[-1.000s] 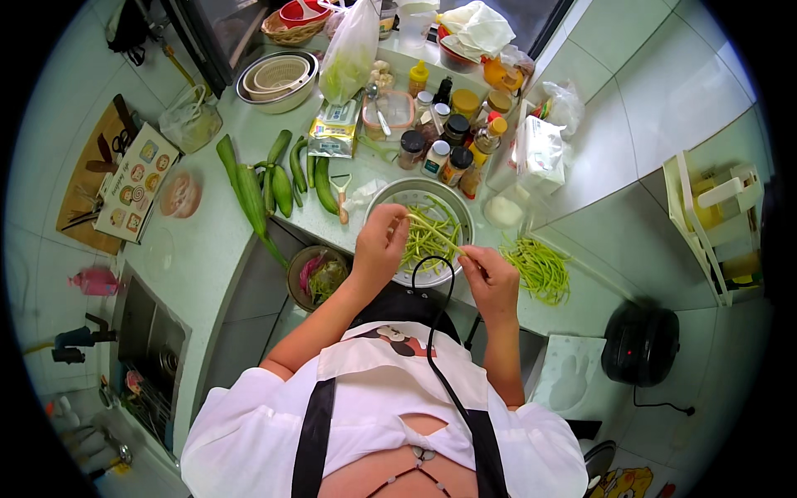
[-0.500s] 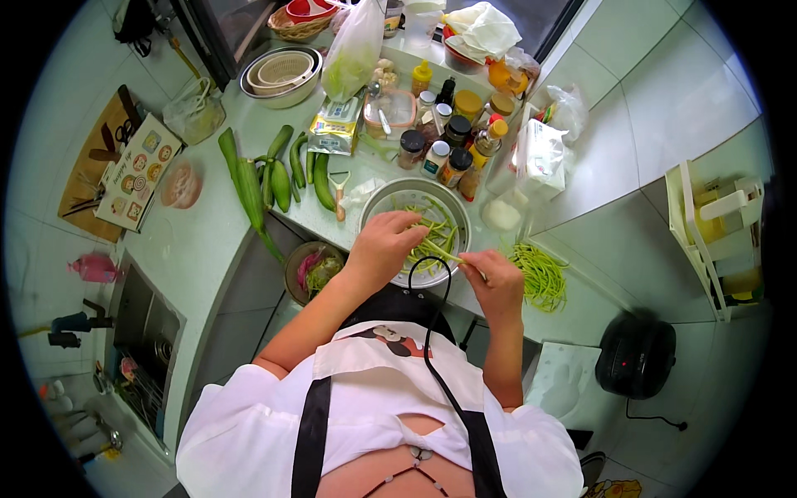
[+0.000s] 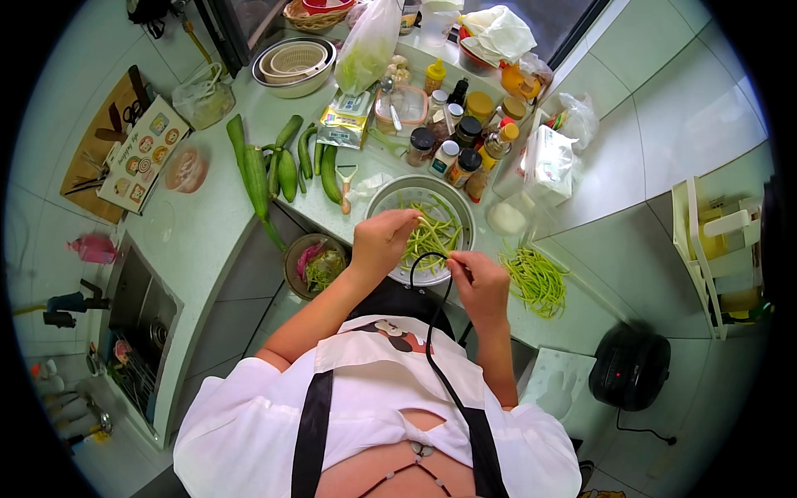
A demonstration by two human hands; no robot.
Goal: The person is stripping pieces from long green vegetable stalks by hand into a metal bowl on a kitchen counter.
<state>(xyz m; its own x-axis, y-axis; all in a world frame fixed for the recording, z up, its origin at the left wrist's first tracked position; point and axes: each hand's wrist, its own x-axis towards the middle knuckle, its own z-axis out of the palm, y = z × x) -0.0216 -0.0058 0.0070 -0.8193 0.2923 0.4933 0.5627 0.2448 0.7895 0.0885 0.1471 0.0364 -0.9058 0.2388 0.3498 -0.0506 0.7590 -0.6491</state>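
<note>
Both hands, left hand (image 3: pixel 383 241) and right hand (image 3: pixel 480 280), stayed over colander (image 3: pixel 378 203) rim.

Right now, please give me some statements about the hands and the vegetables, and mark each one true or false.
1. Both hands, left hand and right hand, are at the metal bowl. True.
2. The bowl holds red tomatoes. False: it holds green beans.
3. A pile of beans lies on the counter to the right of the bowl. True.
4. The cucumbers lie in the sink. False: they lie on the counter.
5. The peeler is in the right hand. False: it lies beside the bowl.
</note>
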